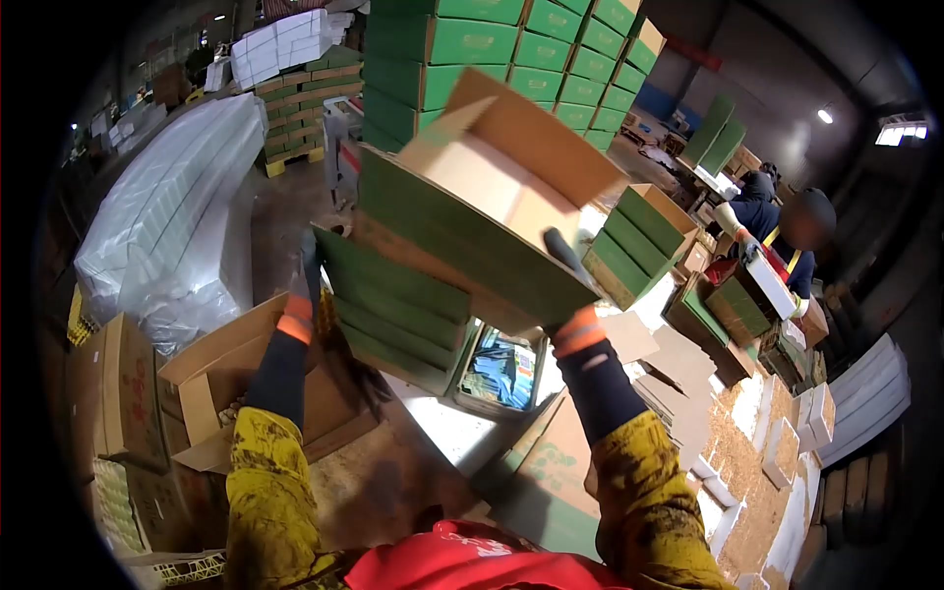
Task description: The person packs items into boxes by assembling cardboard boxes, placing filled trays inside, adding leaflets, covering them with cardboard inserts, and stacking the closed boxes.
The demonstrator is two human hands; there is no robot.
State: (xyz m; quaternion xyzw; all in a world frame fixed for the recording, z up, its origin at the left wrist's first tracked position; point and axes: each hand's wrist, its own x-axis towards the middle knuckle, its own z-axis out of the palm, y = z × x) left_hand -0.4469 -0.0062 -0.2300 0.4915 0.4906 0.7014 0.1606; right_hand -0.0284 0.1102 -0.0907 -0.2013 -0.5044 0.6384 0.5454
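Observation:
A green and brown cardboard box (462, 231), open at the top and with nothing visible inside, is tilted in front of me. My right hand (565, 261), in a dark glove with an orange cuff, grips its near right edge. Farther left, my left hand (309, 270), gloved the same way, is upright beside the green flaps of another box (393, 305) below; its fingers are dark and partly hidden, so its hold is unclear. Under the raised box, a small open box (501, 372) holds blue packets.
Stacked green boxes (472, 44) rise ahead. Plastic-wrapped white bundles (172, 211) lie left, above open brown cartons (221, 379). At right, a co-worker (787, 246) handles a white box. White trays and brown loose material (742, 433) cover the lower right.

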